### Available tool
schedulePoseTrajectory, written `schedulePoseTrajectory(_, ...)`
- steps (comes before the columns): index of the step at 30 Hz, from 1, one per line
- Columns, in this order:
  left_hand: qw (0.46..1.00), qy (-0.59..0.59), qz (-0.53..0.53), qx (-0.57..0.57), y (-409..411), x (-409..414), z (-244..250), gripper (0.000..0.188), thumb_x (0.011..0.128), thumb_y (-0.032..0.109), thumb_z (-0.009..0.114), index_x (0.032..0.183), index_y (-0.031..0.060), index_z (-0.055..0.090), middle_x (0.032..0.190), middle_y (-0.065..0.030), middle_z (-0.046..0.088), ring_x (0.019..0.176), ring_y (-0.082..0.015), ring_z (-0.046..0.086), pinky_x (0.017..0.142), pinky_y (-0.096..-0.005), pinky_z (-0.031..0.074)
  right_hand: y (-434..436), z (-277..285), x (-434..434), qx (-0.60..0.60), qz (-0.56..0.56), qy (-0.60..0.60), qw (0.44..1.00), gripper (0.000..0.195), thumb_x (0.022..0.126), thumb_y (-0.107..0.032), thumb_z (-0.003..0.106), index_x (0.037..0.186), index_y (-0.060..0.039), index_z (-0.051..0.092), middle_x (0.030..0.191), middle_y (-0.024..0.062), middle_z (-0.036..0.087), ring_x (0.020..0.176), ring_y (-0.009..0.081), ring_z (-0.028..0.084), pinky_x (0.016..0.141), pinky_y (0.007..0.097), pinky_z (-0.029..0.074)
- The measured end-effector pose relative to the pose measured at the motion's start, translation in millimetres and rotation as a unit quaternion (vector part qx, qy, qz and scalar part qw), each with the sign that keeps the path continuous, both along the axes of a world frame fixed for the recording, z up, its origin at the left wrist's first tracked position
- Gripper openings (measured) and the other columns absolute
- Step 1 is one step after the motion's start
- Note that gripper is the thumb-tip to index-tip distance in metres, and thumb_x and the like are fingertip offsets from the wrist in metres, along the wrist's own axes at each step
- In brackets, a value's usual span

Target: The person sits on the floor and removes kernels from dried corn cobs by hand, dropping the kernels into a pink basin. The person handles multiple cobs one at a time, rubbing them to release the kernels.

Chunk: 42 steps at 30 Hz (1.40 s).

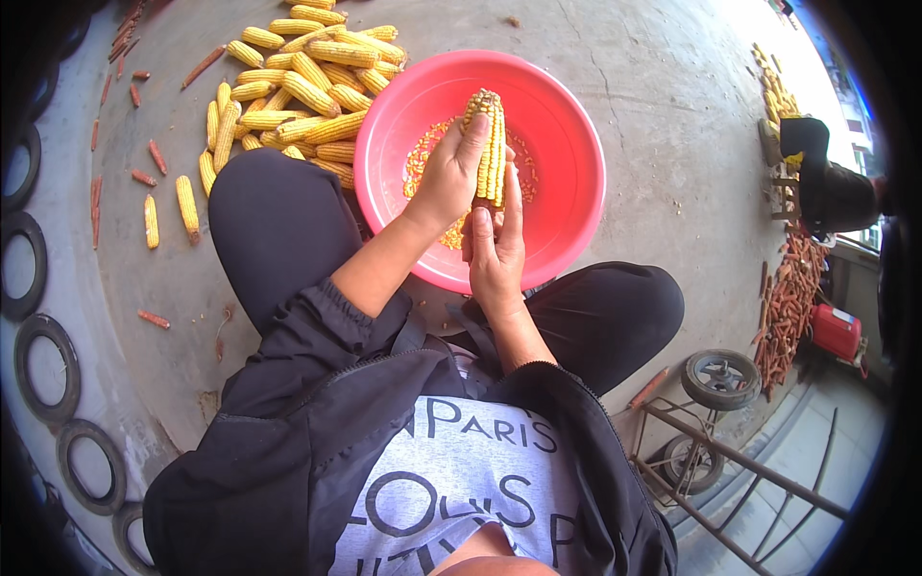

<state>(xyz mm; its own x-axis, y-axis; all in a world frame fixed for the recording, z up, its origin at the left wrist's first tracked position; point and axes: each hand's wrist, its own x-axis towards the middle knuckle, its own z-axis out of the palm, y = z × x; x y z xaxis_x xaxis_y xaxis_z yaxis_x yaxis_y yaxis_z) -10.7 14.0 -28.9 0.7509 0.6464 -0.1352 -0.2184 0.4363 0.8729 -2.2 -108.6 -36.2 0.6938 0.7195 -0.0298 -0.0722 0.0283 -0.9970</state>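
An ear of corn (493,162) is held over a pink plastic basin (569,194). Yellow kernels cover most of it, while its lower end is bare and reddish brown. My left hand (448,173) grips the upper part from the left side, thumb lying along the kernels. Around the lower end my right hand (498,252) is closed, with the thumb on the bare part and a finger stretched up the right side. Loose kernels (425,155) lie in the bottom of the basin, partly hidden by my hands.
A heap of unshelled corn ears (310,90) lies left of the basin. Stripped cobs (157,157) are scattered farther left, near a row of tyres (47,369). At right are a cob pile (791,309), a two-wheeled metal cart (720,439), a red container (835,335) and another person (835,187).
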Motion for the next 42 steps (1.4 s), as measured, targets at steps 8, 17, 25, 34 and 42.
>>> schedulePoseTrajectory(8, 0.981, 0.067, 0.034, 0.177, 7, 1, -11, 0.037, 0.103, 0.038, 0.039, 0.105, 0.0029, 0.052, 0.085, -0.0070, 0.063, 0.075, -0.0108, 0.063, 0.067, -0.0252, 0.052, -1, 12, 2, 0.038, 0.015, 0.109, 0.993, 0.062, 0.101, -0.008, 0.041, 0.153, -0.0140, 0.009, 0.079, -0.0001, 0.053, 0.052, 0.0036, 0.038, 0.045, 0.0189, 0.033)
schedulePoseTrajectory(17, 0.999, 0.017, 0.033, -0.007, -8, 5, -7, 0.042, 0.103, 0.043, 0.033, 0.103, 0.0056, 0.052, 0.083, -0.0072, 0.062, 0.070, -0.0121, 0.062, 0.067, -0.0257, 0.054, 0, -3, -1, -0.030, -0.024, -0.057, 0.998, 0.057, 0.099, -0.006, 0.044, 0.151, -0.0098, 0.021, 0.086, 0.0019, 0.055, 0.059, 0.0043, 0.043, 0.053, 0.0196, 0.039)
schedulePoseTrajectory(25, 0.961, 0.134, 0.092, 0.224, 3, 3, -17, 0.043, 0.102, 0.038, 0.040, 0.094, -0.0010, 0.056, 0.074, -0.0167, 0.063, 0.068, -0.0328, 0.063, 0.063, -0.0425, 0.047, -1, 2, 1, -0.030, -0.008, -0.008, 0.999, 0.054, 0.102, -0.012, 0.039, 0.152, -0.0120, 0.017, 0.069, -0.0017, 0.048, 0.051, 0.0033, 0.038, 0.045, 0.0191, 0.034)
schedulePoseTrajectory(34, 0.931, 0.128, 0.112, 0.322, 4, 3, -15, 0.029, 0.100, 0.025, 0.042, 0.100, -0.0002, 0.057, 0.081, -0.0204, 0.063, 0.076, -0.0366, 0.063, 0.068, -0.0414, 0.048, -2, 8, 5, 0.042, -0.004, 0.132, 0.990, 0.051, 0.103, -0.015, 0.039, 0.150, -0.0107, 0.020, 0.068, 0.0004, 0.049, 0.048, 0.0043, 0.040, 0.043, 0.0192, 0.031)
schedulePoseTrajectory(42, 0.992, 0.061, -0.096, -0.060, -7, -3, -7, 0.033, 0.097, 0.034, 0.053, 0.106, 0.0028, 0.057, 0.089, -0.0046, 0.062, 0.079, -0.0103, 0.060, 0.070, -0.0250, 0.047, -4, 3, 16, 0.039, -0.003, 0.279, 0.960, 0.032, 0.102, -0.029, 0.039, 0.119, -0.0032, 0.048, 0.079, 0.0073, 0.057, 0.055, 0.0121, 0.051, 0.051, 0.0233, 0.042)
